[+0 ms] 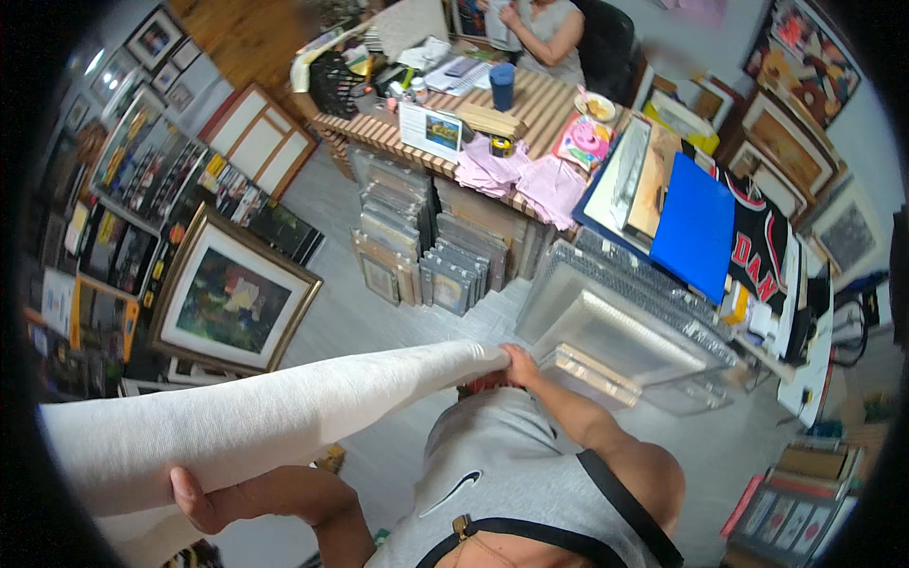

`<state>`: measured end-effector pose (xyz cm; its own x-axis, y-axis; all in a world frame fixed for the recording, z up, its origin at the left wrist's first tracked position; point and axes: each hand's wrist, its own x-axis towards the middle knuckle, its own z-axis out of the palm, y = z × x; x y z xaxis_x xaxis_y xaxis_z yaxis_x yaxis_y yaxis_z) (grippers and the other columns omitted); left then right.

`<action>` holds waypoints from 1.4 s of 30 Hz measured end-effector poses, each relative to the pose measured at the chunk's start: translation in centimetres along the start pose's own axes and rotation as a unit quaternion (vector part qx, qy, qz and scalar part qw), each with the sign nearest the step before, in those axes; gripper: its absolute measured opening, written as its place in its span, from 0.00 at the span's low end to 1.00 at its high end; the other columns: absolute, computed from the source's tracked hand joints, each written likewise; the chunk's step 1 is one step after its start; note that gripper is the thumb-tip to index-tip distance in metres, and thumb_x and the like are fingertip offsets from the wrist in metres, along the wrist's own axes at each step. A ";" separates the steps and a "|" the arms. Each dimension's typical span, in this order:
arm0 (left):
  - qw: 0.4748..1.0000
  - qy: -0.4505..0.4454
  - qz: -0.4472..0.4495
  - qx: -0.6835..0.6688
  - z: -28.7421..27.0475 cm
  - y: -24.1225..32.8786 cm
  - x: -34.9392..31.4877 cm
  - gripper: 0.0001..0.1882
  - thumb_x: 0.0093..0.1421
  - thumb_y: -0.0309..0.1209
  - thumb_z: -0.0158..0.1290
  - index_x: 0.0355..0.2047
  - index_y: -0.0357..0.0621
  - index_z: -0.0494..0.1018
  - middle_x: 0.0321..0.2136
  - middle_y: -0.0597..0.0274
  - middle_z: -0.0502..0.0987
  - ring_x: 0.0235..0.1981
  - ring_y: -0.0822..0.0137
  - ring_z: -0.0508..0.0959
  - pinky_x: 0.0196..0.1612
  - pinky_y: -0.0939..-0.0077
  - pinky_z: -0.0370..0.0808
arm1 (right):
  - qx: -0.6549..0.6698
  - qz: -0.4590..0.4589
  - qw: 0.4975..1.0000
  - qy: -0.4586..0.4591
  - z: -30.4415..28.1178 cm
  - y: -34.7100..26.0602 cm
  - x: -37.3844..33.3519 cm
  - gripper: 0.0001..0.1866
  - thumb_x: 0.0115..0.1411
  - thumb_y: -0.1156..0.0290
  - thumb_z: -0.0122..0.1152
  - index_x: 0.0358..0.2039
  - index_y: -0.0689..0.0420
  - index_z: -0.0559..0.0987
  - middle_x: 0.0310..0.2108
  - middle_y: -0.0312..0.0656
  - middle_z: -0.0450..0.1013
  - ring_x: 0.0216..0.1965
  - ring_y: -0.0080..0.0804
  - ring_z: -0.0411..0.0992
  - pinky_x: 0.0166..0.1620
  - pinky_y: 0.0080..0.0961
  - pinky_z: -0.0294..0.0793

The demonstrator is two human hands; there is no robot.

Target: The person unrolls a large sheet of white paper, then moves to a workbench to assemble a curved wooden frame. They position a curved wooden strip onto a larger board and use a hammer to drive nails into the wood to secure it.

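A long roll of off-white canvas-like cloth (284, 407) stretches across in front of my body, from the left rim to the middle. My left hand (204, 500) supports it from below near its wide left part, the thumb lying against the cloth and the other fingers hidden beneath. My right hand (516, 366) is closed round the narrow right end, where the cloth is gathered. A loose flap of the cloth (142, 532) hangs below the roll by my left hand.
A gold-framed picture (237, 298) leans left beside crowded shelves. Wrapped frames (615, 312) stand on the floor to the right. Ahead, a cluttered striped table (554, 90) holds a blue cup (502, 85) and pink cloths (549, 189); a person (554, 43) sits behind it.
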<state>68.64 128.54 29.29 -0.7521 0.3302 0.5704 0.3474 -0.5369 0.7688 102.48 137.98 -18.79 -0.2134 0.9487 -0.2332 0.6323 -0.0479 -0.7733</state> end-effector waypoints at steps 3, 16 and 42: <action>1.000 -0.028 -0.013 -0.006 1.8 -4.1 3.4 0.27 0.49 0.26 0.56 0.50 0.27 0.66 0.39 0.44 0.73 0.38 0.55 0.78 0.41 0.63 0.78 | 0.025 0.031 0.999 0.009 1.5 -1.7 2.4 0.37 0.39 0.62 0.75 0.53 0.50 0.72 0.51 0.48 0.69 0.55 0.47 0.66 0.57 0.38 0.66; 0.940 -0.253 -0.112 -0.200 12.8 -16.9 13.3 0.27 0.50 0.26 0.56 0.50 0.28 0.66 0.39 0.45 0.73 0.37 0.55 0.78 0.41 0.63 0.78 | 0.108 0.341 0.910 0.209 7.1 -3.5 -2.4 0.37 0.44 0.53 0.71 0.53 0.55 0.73 0.53 0.51 0.71 0.53 0.47 0.69 0.55 0.37 0.69; 0.579 -0.604 -0.285 -0.468 14.2 -10.2 -2.4 0.29 0.49 0.25 0.55 0.52 0.29 0.63 0.41 0.47 0.73 0.36 0.56 0.77 0.39 0.63 0.78 | 0.344 0.473 0.715 0.383 32.1 -19.0 -22.5 0.19 0.48 0.50 0.67 0.37 0.46 0.84 0.41 0.43 0.79 0.49 0.39 0.74 0.52 0.35 0.71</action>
<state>74.87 144.20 24.19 0.5419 0.6595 0.5210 -0.6445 -0.0718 0.7612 71.38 107.56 -17.83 0.7042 0.2700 -0.6566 -0.3490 -0.6738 -0.6514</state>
